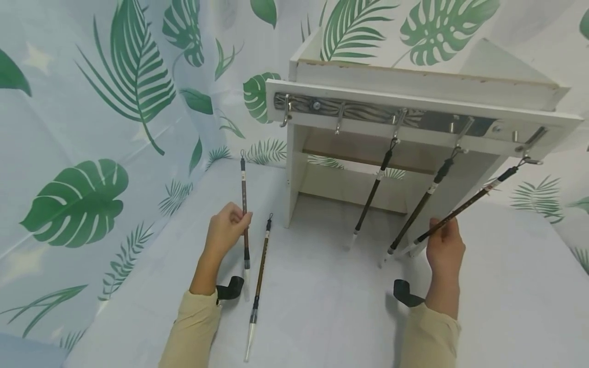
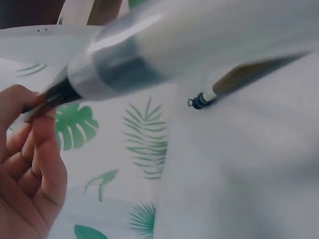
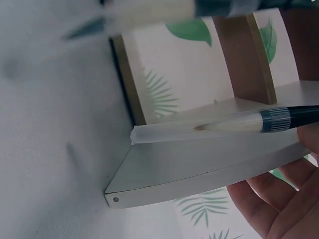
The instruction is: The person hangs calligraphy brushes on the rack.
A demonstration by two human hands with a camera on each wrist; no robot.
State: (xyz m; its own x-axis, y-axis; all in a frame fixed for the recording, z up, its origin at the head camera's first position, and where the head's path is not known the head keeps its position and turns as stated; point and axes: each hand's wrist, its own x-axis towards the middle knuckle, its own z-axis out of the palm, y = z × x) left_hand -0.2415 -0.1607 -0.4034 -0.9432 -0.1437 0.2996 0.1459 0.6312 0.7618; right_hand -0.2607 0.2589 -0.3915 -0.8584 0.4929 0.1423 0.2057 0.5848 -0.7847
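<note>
Left hand [image 1: 224, 230] pinches brush [image 1: 244, 190] mid-handle, loop end foremost, left of hook rail [image 1: 363, 110]; right hand [image 1: 445, 251], fingers apart, is farther.

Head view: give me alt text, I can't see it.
A person's left hand pinches a brush over a white surface, with another brush lying nearby. The right hand is at the rightmost brush of three hanging from a hook rack.

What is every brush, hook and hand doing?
Left hand, pinching held brush
Held brush, not hung
Loose brush, lying on table
Left hooked brush, hanging
Middle hooked brush, hanging
Right hooked brush, hanging, tip covered
Right hand, at that brush, grip unclear
Two leftmost hooks, bare
Other hooks, each holding one brush
</note>
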